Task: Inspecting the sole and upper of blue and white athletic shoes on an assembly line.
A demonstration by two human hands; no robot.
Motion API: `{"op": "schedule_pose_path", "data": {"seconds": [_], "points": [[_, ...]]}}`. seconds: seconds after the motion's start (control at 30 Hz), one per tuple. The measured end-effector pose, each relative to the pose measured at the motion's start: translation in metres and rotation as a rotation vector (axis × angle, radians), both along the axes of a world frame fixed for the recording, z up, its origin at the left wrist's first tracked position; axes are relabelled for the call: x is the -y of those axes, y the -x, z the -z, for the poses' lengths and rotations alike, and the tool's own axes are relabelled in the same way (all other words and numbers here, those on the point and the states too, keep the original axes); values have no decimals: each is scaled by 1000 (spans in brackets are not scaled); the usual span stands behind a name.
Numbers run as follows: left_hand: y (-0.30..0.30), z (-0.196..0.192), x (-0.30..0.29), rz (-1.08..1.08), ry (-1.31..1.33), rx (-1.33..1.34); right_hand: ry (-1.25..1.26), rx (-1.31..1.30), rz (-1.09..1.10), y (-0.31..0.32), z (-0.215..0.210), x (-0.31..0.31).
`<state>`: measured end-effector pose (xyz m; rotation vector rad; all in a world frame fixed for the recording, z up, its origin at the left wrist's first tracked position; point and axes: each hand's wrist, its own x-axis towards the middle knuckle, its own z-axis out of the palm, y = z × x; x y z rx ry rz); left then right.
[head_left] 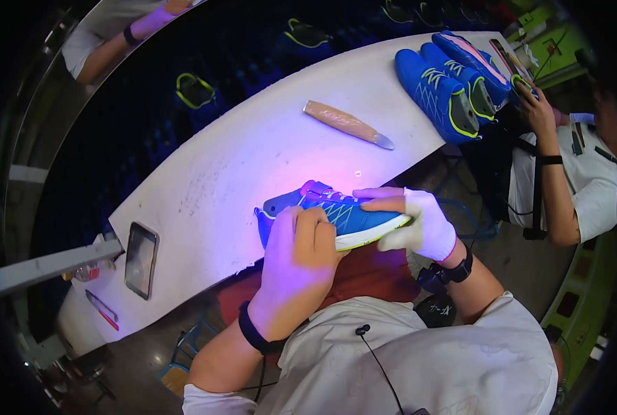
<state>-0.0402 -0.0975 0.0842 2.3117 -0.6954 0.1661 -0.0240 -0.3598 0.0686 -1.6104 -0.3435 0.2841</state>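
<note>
A blue sneaker (353, 218) with a white sole, pale laces and a yellow-green edge is held between my two hands over the table's near edge. Its toe points right and a grey insert shows in its opening. My bare left hand (298, 252) is closed on the heel side, fingers bent against the near side. At the toe, my right hand (422, 221), in a white glove with some bare fingers, grips the upper and the sole edge. Purple light falls on the shoe. Beyond it lies a tool with a tan wrapped handle (339, 122) and a short pale blade.
Blue sneakers (436, 90) stand at the white table's (232, 159) far right end. A phone (142, 259) and slim tweezers (103, 310) lie at the left, near a metal bar (56, 266). Shoes sit on a dark surface beyond. Co-workers are at right (571, 173) and upper left (114, 41).
</note>
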Motion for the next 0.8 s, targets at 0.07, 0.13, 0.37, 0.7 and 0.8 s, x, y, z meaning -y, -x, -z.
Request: {"op": "schedule_pose_path", "data": {"seconds": [0.07, 0.13, 0.37, 0.7, 0.8], "points": [[-5, -2, 4, 26, -109, -81, 410, 95, -11, 6, -1, 7], [-11, -3, -5, 73, -91, -107, 379, 207, 15, 5, 1, 8], [-20, -28, -107, -31, 244, -296, -18, -172, 234, -31, 32, -33], [-2, -81, -98, -230, 279, -38, -179, 427, -145, -68, -61, -148], [2, -78, -113, -271, 155, -247, -28, 533, -232, -67, -64, -165]]}}
